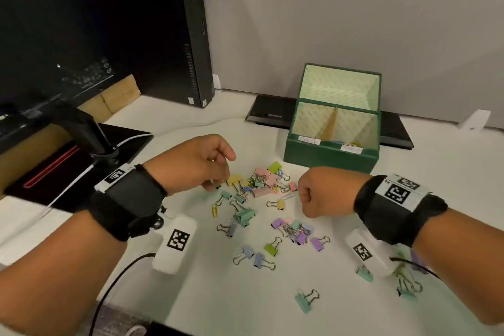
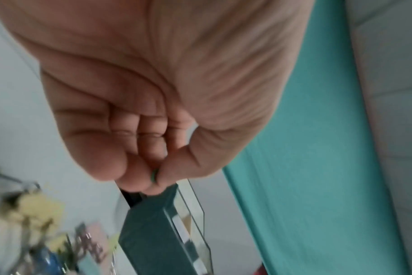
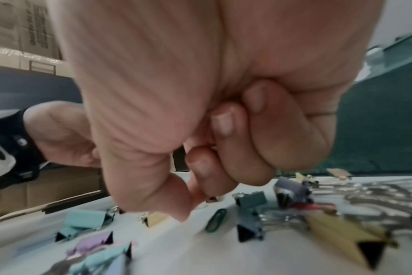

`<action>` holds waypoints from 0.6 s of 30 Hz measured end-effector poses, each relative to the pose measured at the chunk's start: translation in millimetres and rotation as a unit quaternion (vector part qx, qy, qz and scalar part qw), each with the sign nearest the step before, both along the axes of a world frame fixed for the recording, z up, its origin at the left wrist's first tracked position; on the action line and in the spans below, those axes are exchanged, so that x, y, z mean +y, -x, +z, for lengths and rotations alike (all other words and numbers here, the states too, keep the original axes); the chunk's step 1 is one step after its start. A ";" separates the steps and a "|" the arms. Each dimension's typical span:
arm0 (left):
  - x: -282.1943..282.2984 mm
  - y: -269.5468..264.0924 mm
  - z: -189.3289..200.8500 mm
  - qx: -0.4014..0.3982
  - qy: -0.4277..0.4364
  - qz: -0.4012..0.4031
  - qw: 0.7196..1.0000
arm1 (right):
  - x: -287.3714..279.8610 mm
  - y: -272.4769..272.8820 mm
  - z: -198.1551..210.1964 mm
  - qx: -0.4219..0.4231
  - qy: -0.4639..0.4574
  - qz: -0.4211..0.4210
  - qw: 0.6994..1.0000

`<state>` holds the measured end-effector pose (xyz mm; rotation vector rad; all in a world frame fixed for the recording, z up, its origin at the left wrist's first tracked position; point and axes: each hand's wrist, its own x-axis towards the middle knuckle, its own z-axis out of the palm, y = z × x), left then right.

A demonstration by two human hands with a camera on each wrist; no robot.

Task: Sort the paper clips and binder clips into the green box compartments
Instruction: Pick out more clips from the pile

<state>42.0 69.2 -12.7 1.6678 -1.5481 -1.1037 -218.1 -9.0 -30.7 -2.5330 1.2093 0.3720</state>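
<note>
Pastel binder clips (image 1: 261,183) and a few paper clips, one of them yellow (image 1: 215,210), lie scattered on the white desk. My left hand (image 1: 215,185) hovers at the left edge of the pile and pinches a small green paper clip (image 2: 155,174) between thumb and fingertip. To the right of the pile, my right hand (image 1: 308,196) is curled into a fist just above the desk, with nothing showing inside it (image 3: 200,186). The green box (image 1: 331,155) stands open behind the pile, lid upright, with a divider (image 1: 331,123) splitting it into two labelled compartments.
A black computer tower (image 1: 191,35) and a monitor stand at the back left. A flat black device (image 1: 272,114) lies behind the box, and a grey partition (image 1: 354,22) closes the back. More binder clips (image 1: 305,300) lie near the front edge.
</note>
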 end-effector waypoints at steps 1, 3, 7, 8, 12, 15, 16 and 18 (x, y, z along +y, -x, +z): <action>5.5 -9.2 -1.6 0.013 -0.016 0.009 1.000 | -0.8 2.5 0.1 -0.008 0.007 -0.006 1.000; 17.7 -15.3 -3.1 -0.017 -0.043 0.001 0.999 | 0.1 5.4 -1.0 -0.009 0.013 -0.010 1.000; 38.1 -0.6 -9.6 -0.250 -0.038 -0.111 0.961 | 5.2 1.5 -3.0 0.005 0.013 0.004 1.000; 38.7 3.0 -13.4 -0.327 -0.032 -0.128 0.936 | 5.7 -0.2 -3.7 0.005 0.016 0.008 1.000; 25.5 5.7 -24.7 -0.499 -0.060 -0.083 0.860 | 6.1 -1.5 -3.8 0.004 0.033 0.018 0.999; 19.6 8.4 -30.1 -0.513 -0.064 -0.073 0.853 | -0.7 5.1 -1.3 -0.006 0.044 0.006 0.999; 19.4 9.6 -31.3 -0.518 -0.060 -0.074 0.850 | -3.8 8.0 -1.2 -0.007 0.047 0.003 0.999; 19.9 11.4 -32.2 -0.520 -0.050 -0.073 0.849 | -7.1 13.4 -0.4 -0.011 0.050 0.000 0.999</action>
